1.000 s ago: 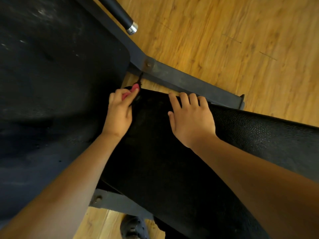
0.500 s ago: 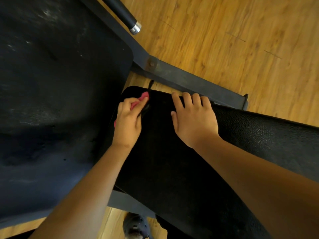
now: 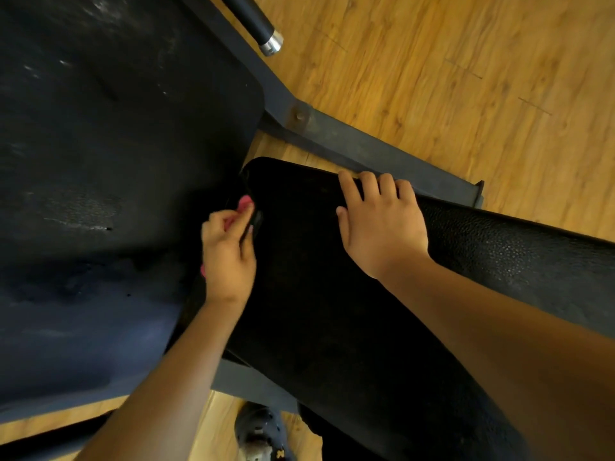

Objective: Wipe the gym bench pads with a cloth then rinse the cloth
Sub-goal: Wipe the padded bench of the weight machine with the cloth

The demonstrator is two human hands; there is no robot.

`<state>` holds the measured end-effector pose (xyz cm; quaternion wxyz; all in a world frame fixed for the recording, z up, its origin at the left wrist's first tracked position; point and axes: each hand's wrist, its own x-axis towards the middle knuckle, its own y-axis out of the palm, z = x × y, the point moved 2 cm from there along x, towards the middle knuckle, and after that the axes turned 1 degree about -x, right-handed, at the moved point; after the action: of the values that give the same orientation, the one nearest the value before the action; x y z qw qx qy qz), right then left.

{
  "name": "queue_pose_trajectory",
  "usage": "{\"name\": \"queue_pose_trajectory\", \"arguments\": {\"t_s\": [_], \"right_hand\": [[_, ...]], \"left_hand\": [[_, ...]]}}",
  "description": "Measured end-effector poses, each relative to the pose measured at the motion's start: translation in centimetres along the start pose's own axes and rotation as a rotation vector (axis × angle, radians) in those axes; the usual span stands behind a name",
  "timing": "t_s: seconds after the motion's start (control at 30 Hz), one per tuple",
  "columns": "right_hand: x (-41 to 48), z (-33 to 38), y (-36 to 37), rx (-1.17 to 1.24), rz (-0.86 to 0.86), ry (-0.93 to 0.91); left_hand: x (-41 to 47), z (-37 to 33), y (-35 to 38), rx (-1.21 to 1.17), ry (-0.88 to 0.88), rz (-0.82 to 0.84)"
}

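A black textured bench pad (image 3: pixel 332 311) runs from the centre to the lower right. A larger dark pad (image 3: pixel 109 161) fills the left, marked with pale streaks. My left hand (image 3: pixel 229 254) grips a pink cloth (image 3: pixel 245 203) against the left edge of the black pad, in the gap between the two pads. Most of the cloth is hidden by my fingers. My right hand (image 3: pixel 379 221) lies flat on the black pad, its fingers hooked over the far edge.
The grey steel bench frame (image 3: pixel 382 154) crosses behind the pads on a wooden floor (image 3: pixel 466 61). A black bar with a chrome tip (image 3: pixel 263 31) juts in at the top. A dark shoe (image 3: pixel 263 434) shows on the floor below.
My left hand has slid the pink cloth toward me along the black pad's left edge. My right hand has stayed in place on the pad.
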<state>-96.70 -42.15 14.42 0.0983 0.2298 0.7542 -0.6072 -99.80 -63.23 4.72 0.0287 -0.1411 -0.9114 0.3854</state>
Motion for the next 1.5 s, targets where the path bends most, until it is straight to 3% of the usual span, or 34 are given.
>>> {"name": "queue_pose_trajectory", "arguments": {"t_s": [0.1, 0.2, 0.37, 0.5, 0.6, 0.67, 0.77, 0.93, 1.07, 1.23, 1.4, 1.5], "right_hand": [[-0.1, 0.1, -0.1, -0.015, 0.001, 0.005], [0.0, 0.1, -0.1, -0.019, -0.007, 0.005], [0.0, 0.1, 0.0, -0.028, -0.009, 0.003], [0.0, 0.1, -0.1, -0.027, -0.002, -0.003], [-0.1, 0.2, -0.2, -0.034, 0.003, 0.0], [-0.1, 0.3, -0.3, -0.038, 0.001, 0.002], [0.0, 0.2, -0.2, -0.035, -0.003, 0.001], [0.0, 0.2, -0.1, -0.038, -0.003, -0.002], [-0.1, 0.2, -0.2, -0.044, -0.006, -0.003], [0.0, 0.3, 0.0, -0.047, -0.01, 0.002], [0.0, 0.2, 0.0, -0.037, 0.002, -0.002], [0.0, 0.3, -0.1, -0.038, 0.005, 0.002]], "left_hand": [[-2.0, -3.2, 0.3, -0.02, 0.134, 0.08], [-2.2, -2.0, -0.5, -0.005, 0.212, 0.127], [-0.7, 3.1, -1.2, 0.005, -0.165, -0.042], [-3.8, -2.1, -0.7, -0.01, 0.078, 0.05], [-4.9, -2.2, -1.2, 0.101, 0.17, 0.115], [-4.0, 0.5, -1.8, 0.204, 0.083, 0.05], [-3.0, 3.6, -2.4, 0.205, -0.271, -0.071], [-6.5, -0.2, -1.8, 0.175, -0.115, -0.043], [-6.3, 1.9, -2.7, 0.203, -0.083, -0.001], [-7.7, 5.1, -4.0, 0.121, -0.348, -0.064], [-10.6, 2.2, -4.1, 0.098, -0.058, 0.009], [-9.8, 4.2, -4.0, 0.073, -0.261, -0.065]]}}
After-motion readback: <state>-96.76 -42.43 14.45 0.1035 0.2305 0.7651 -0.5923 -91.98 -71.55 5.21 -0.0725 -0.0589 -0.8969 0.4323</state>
